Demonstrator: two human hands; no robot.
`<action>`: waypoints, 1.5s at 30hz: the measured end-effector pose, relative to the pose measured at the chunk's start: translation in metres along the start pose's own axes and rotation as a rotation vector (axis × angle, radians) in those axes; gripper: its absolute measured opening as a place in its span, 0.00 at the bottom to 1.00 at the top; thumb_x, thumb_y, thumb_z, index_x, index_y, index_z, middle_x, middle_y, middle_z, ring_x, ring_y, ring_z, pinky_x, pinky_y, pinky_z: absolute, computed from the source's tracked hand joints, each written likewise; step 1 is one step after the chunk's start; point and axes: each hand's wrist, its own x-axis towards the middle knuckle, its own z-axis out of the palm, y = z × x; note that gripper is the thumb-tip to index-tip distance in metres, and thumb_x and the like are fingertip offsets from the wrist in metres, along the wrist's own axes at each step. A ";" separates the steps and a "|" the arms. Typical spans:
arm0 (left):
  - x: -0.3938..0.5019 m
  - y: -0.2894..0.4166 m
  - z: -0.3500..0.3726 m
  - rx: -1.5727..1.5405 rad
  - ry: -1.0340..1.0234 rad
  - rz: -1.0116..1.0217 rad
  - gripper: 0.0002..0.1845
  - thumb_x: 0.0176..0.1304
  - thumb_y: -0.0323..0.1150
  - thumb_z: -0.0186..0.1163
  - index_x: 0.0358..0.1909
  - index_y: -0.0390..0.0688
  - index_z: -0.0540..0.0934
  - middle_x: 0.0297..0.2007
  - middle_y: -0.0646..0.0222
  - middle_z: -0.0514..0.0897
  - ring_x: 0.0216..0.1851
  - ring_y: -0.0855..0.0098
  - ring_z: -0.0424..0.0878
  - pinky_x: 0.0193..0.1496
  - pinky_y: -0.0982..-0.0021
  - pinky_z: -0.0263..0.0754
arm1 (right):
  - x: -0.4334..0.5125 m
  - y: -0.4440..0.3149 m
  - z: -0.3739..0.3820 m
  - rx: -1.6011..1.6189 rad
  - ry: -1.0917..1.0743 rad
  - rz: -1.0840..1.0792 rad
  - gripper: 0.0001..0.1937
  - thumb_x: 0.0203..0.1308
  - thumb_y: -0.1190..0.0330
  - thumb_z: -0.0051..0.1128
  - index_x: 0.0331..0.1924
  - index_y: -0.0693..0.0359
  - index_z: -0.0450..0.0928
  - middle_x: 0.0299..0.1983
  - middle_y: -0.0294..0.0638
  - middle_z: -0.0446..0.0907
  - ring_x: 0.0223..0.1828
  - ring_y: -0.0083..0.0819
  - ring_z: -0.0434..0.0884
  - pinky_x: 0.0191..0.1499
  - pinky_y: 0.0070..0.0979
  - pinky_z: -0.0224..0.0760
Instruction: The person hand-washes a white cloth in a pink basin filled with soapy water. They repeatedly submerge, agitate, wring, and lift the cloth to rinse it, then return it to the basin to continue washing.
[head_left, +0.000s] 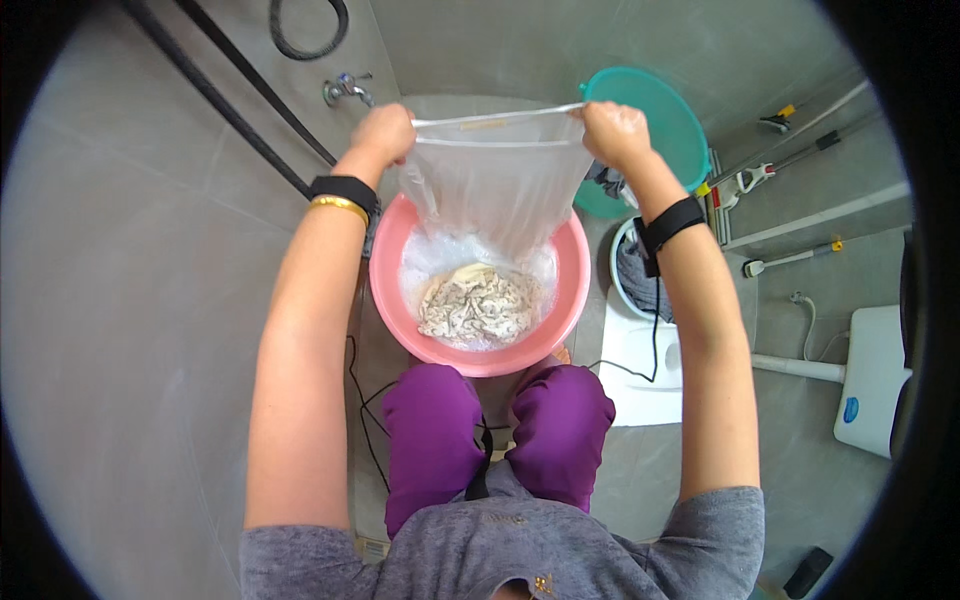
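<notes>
My left hand (385, 136) and my right hand (616, 135) each grip an upper corner of a thin white, sheer fabric piece (495, 176), stretched between them. Its lower part hangs into a pink plastic basin (382, 300) standing between my feet and the wall. Sudsy water (442, 251) lies in the basin, with a crumpled white cloth bearing a dark pattern (480, 307) in it. Whether the sheer fabric's lower end touches the water I cannot tell exactly.
A wall tap (346, 88) and dark hoses (225, 90) are at upper left. On the right stand a green tub (649, 112), a light bucket with grey cloth (637, 281), a squat toilet (630, 405) and cleaning tools (754, 178). Black cables trail beside my legs.
</notes>
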 end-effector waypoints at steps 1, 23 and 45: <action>-0.009 0.014 -0.029 -0.034 0.070 0.010 0.12 0.53 0.27 0.47 0.31 0.39 0.81 0.21 0.59 0.82 0.21 0.64 0.82 0.29 0.64 0.76 | 0.002 0.004 -0.033 -0.006 0.058 0.001 0.15 0.50 0.72 0.48 0.38 0.47 0.83 0.32 0.45 0.82 0.34 0.41 0.83 0.36 0.34 0.76; -0.092 0.106 -0.239 -0.066 0.571 0.287 0.16 0.51 0.32 0.46 0.38 0.40 0.80 0.23 0.62 0.81 0.21 0.69 0.80 0.26 0.69 0.75 | 0.003 0.047 -0.262 0.070 0.435 0.123 0.23 0.45 0.76 0.41 0.43 0.47 0.83 0.40 0.44 0.82 0.44 0.43 0.80 0.48 0.32 0.72; -0.013 -0.038 0.091 -1.308 -0.391 -0.383 0.18 0.57 0.38 0.47 0.42 0.34 0.75 0.39 0.59 0.80 0.38 0.64 0.81 0.46 0.63 0.75 | -0.072 0.016 0.097 1.364 -0.690 0.012 0.26 0.49 0.62 0.64 0.53 0.64 0.71 0.46 0.39 0.76 0.45 0.31 0.77 0.49 0.27 0.70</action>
